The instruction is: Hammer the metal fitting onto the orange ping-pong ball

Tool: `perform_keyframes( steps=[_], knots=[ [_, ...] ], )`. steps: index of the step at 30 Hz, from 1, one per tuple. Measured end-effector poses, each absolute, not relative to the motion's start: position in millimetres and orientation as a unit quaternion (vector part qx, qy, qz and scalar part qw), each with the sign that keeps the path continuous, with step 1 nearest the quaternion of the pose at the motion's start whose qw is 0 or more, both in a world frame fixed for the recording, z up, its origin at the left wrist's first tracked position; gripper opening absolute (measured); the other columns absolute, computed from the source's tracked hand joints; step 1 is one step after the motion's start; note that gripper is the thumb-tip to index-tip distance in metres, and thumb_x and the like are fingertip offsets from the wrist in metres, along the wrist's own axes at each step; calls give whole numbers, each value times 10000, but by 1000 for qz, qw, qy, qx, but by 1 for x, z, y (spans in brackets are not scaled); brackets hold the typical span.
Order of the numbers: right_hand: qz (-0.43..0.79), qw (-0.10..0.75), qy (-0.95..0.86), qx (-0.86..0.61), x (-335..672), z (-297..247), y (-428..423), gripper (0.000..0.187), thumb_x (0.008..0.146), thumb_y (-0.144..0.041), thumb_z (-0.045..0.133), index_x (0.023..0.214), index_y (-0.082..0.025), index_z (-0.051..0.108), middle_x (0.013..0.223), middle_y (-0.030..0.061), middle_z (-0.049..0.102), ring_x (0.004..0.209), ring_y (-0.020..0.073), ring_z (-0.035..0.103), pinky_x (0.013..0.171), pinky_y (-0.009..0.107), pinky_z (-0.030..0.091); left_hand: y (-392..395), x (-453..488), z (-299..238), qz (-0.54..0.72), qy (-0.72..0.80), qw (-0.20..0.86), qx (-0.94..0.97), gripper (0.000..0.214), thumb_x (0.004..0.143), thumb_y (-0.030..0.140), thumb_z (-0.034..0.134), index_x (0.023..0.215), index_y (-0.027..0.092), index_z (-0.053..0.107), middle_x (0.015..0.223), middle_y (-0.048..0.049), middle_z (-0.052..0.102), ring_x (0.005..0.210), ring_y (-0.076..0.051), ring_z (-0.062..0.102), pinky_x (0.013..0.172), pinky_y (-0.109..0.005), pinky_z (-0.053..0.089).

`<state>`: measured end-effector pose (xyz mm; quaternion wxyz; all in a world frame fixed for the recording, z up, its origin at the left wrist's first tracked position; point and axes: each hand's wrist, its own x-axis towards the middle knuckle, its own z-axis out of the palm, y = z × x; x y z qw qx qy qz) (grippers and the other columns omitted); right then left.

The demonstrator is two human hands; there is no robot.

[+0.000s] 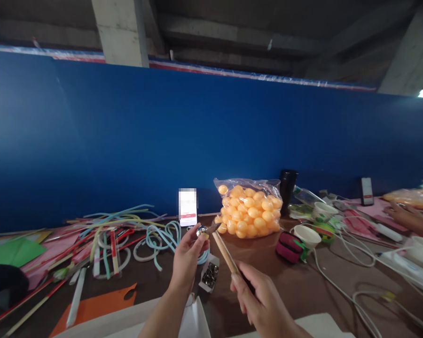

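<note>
My left hand (192, 253) pinches a small shiny silver ball-like piece (201, 230) between thumb and fingers. In my right hand (259, 298) is a pale wooden stick (225, 252), tilted up and to the left, with its tip close to the silver piece. A dark brown pointed bit (213, 228) shows between that tip and the piece; I cannot tell what it belongs to. Just below, between the hands, a small open box (200, 285) holds several dark, shiny metal pieces. Behind the hands stands a clear bag of orange balls (252, 213).
A lit phone (188, 207) leans against the blue partition (197, 126). Coloured tubes (165, 237) and strips lie left, near orange paper (102, 305). To the right are a maroon pouch (289, 247), a paper cup (307, 236), white cables (333, 288) and another person's hand (409, 218).
</note>
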<state>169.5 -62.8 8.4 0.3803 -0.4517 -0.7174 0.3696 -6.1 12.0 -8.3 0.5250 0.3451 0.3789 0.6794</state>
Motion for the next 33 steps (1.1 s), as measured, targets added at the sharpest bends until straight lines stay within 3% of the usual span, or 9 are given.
perform_keyframes(
  steps=[13, 19, 25, 33],
  knots=[
    [361, 429, -696, -449, 167, 13, -67, 369, 969, -506, 388, 815, -202, 528, 513, -60, 464, 364, 91, 408, 354, 177, 337, 11, -5, -3, 685, 383, 525, 331, 575, 663, 377, 795, 1181, 180, 641, 888, -42, 685, 745, -152, 669, 771, -302, 518],
    [352, 405, -721, -439, 168, 14, -66, 351, 969, -480, 406, 808, -199, 542, 644, -14, 540, 434, 94, 480, 375, 168, 370, 12, -5, -6, 687, 376, 524, 334, 573, 673, 378, 788, 1189, 178, 636, 932, -56, 692, 757, -148, 669, 782, -304, 513],
    [348, 411, -715, -446, 168, 14, -66, 338, 978, -462, 388, 856, -194, 555, 515, -57, 475, 362, 91, 423, 348, 177, 340, 11, -4, -4, 686, 377, 526, 334, 576, 680, 372, 784, 1198, 173, 629, 908, -51, 691, 756, -154, 670, 787, -316, 512],
    [355, 419, -696, -464, 164, 12, -66, 345, 967, -487, 403, 841, -200, 548, 643, -18, 532, 413, 89, 444, 337, 161, 332, 9, -4, -2, 685, 371, 534, 328, 548, 673, 373, 789, 1171, 189, 652, 884, -45, 697, 736, -141, 664, 772, -296, 507]
  ],
)
